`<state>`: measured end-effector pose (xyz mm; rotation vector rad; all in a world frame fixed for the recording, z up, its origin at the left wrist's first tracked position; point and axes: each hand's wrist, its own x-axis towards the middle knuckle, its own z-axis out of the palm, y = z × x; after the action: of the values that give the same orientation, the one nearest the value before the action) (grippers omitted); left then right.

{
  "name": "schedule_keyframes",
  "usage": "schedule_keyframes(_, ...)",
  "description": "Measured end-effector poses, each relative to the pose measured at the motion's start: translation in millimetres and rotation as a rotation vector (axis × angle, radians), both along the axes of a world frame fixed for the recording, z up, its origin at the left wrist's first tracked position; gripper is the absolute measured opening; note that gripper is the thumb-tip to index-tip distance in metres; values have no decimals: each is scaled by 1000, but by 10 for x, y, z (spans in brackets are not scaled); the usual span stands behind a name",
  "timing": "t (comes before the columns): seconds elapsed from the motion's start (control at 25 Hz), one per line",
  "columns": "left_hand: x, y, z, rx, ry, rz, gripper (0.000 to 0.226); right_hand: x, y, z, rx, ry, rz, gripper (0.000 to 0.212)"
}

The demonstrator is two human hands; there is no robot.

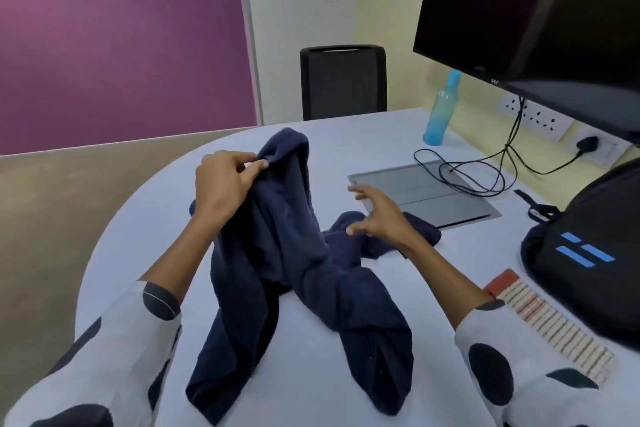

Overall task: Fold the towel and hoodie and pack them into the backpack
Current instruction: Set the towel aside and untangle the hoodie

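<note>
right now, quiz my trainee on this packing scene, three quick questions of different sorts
1. True or false: the left hand pinches the navy hoodie.
2. The right hand is: A) gripping the hoodie, B) open with fingers spread above it, C) on the backpack.
3. Which side of the table holds the backpack?

Key: 1 true. 2 B. 3 the person's right, beside the striped folded towel.
</note>
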<state>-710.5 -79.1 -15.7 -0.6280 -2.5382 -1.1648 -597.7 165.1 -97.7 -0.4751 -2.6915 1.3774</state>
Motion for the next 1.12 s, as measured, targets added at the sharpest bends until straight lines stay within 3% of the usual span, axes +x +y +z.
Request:
schedule_keyframes(0.12, -121, -184, 47, 117, 29, 153, 27, 448, 182, -753, 254, -703, -28, 115)
schedule_keyframes(0.16, -161, -232, 54, 144, 37, 183, 27, 585, 159, -933, 228, -839, -26, 111)
schedule_keyframes(0.24, -225, -296, 48, 191, 43, 200, 28, 737, 90, -1127, 84, -894, -84, 89)
schedule_keyframes(0.44, -284, -290, -40, 229, 19, 208, 30, 434, 272, -1025, -44, -660, -334, 39)
schedule_keyframes(0.68, -590, -414, 96, 181, 58, 231, 32, -176, 924, -263, -30, -298, -656, 35)
schedule_keyframes(0.8, -855, -414, 299, 112, 176, 270, 35, -471, 1204, 228, 49, -110, -657, 40)
schedule_keyframes(0.96, -1295, -353, 647, 154, 267, 336, 42, -955, 1476, 817, -103, 205, -611, 51)
schedule_keyframes(1.12, -1560, -267, 1056, 175, 376, 335, 42, -1311, 1642, 1089, -328, 524, -583, 33)
